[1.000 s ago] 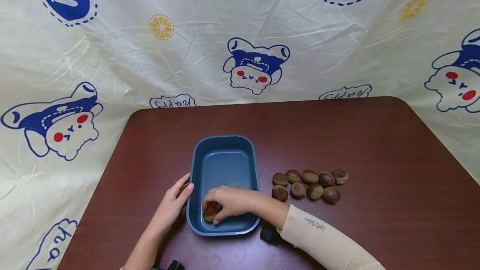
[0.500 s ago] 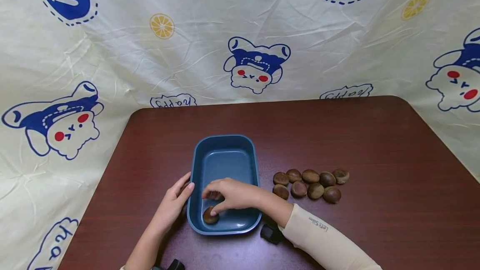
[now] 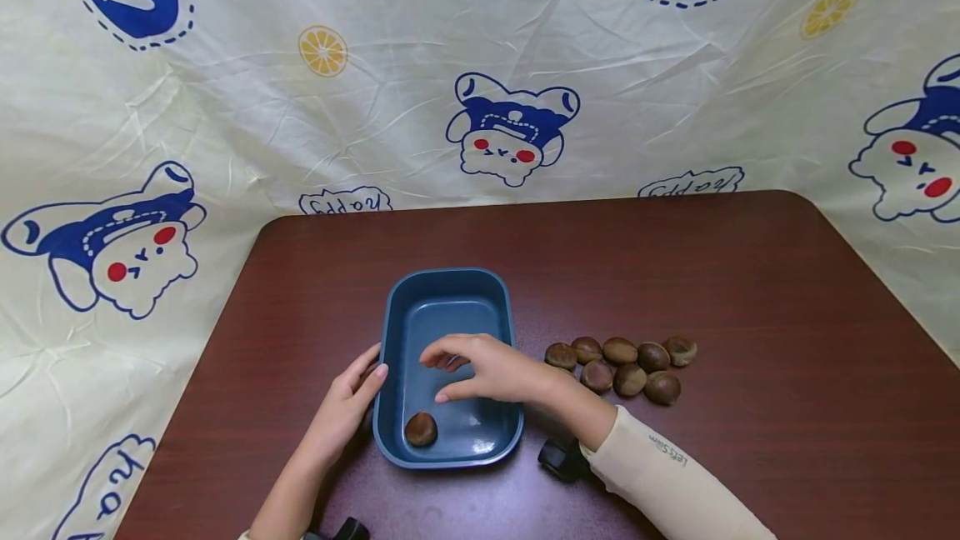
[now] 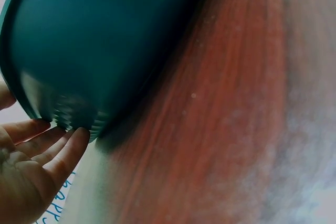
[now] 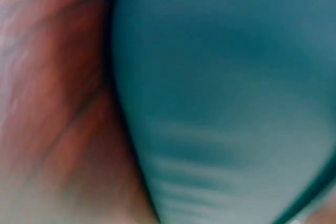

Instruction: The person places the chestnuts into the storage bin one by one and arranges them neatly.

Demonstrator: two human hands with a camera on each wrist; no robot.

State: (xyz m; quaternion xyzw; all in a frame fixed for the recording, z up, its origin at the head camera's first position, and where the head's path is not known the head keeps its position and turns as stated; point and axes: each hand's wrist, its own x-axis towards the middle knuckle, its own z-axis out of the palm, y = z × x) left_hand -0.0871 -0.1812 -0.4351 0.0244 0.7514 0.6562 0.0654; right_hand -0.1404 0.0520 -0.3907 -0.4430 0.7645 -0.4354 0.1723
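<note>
One brown chestnut (image 3: 421, 429) lies in the near left corner of a blue rectangular tray (image 3: 453, 323). Above the tray floor, in the head view, my right hand (image 3: 487, 369) hovers with thumb and fingers spread apart, holding nothing. My left hand (image 3: 347, 407) rests against the tray's left side, thumb at the rim. Seen from the left wrist, extended fingers (image 4: 68, 153) of that hand touch the outer wall of the tray (image 4: 105, 40). The right wrist view is blurred and filled mostly by the tray wall (image 5: 220, 77); no right-hand fingers can be made out there.
Several chestnuts (image 3: 630, 380) lie in two rough rows on the brown table (image 3: 750, 290), right of the tray. My right forearm partly covers the nearest one. A patterned white cloth (image 3: 405, 107) hangs behind the table.
My right hand has let go of the chestnut, which stays in the tray corner. The hand has risen and moved right, its fingers spreading. My left hand has kept its place.
</note>
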